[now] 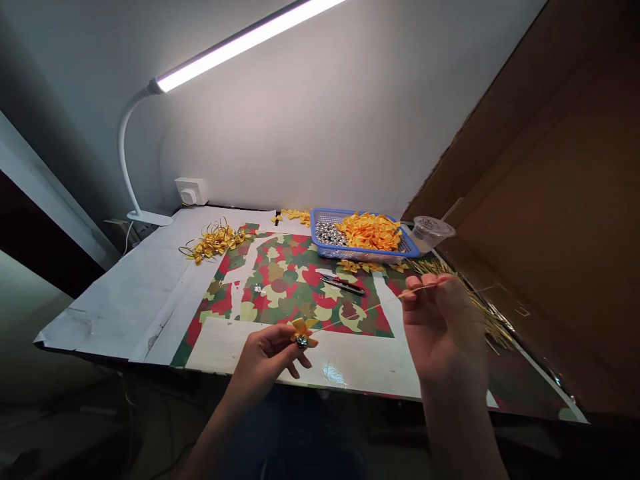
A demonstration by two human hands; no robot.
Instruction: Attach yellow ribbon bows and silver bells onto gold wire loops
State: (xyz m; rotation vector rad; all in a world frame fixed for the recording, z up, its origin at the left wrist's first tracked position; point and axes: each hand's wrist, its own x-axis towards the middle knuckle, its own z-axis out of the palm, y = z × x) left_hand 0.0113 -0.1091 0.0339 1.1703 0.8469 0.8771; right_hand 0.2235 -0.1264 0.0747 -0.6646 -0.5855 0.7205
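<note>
Low over the table's front edge, my left hand (270,353) pinches a yellow flower (302,327) with a shiny silver bead (301,341) at its middle. A thin pale thread (367,311) runs from the flower up to the right. My right hand (440,320), raised and closed, grips the thread's other end between thumb and fingers. The thread looks stretched nearly straight. On the patterned sheet beyond it lies a pair of small thread snips (343,285), touched by neither hand.
A blue basket (316,241) holds orange-yellow petals (371,231) and silver beads (330,234). Beside it stands a clear plastic cup (431,232). Golden stems (493,320) lie at the right, finished-looking yellow flowers (217,241) at the left. A lamp (124,147) and a cardboard wall (555,200) flank the table.
</note>
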